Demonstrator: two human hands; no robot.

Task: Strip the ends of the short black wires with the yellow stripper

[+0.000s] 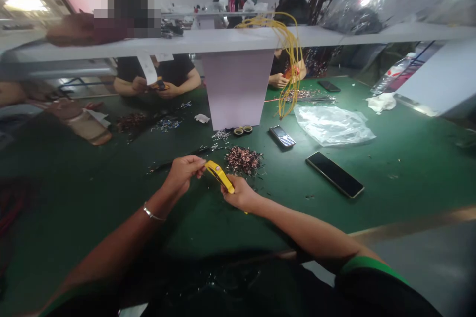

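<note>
My right hand (240,194) is wrapped round a pair of yellow pliers (220,176). Whether they are for stripping or crimping wire, I cannot tell. My left hand (185,172) is closed in a pinch right at the head of the pliers; whatever is between its fingertips is too small to make out. Just beyond the pliers lies a heap of short copper-coloured and black wire pieces (243,159). Thin black wires (163,166) stretch over the green table (178,237) beside my left hand. Small silvery metal parts (220,135) are scattered behind the heap.
A keypad phone (282,136), a large smartphone (334,174) and a clear plastic bag (334,126) lie to the right. A white post (238,89) holds up a shelf (178,42), with yellow cables (292,44) hanging down. Two tape rolls (243,131) sit by the post. Co-workers' hands (163,89) show opposite.
</note>
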